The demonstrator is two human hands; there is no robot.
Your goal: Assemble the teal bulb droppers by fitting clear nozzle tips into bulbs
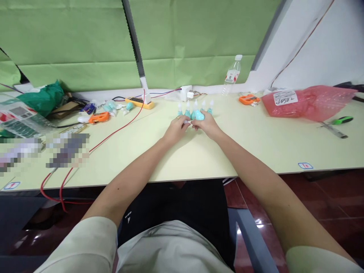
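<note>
Near the middle of the table, my right hand [209, 124] is closed around a turquoise rounded squeeze bulb [198, 115], which lies on its side. Its narrow end points left. The fingers of my left hand [176, 127] pinch a small white nozzle [187, 121] in front of that end. Whether nozzle and bulb are joined is hidden by my fingers. Just behind both hands stands a row of several small turquoise bulbs [211, 110] with translucent white tips, upright and close together.
Left lie an orange tool [99, 118], a yellow multimeter [140, 102], a red cable [119, 130] and plastic bags [45, 99]. A water bottle [231, 76] stands at the back. On the right are another orange tool [249, 99], a pink bubble-wrap bag [304, 104] and a green-handled tool [342, 120].
</note>
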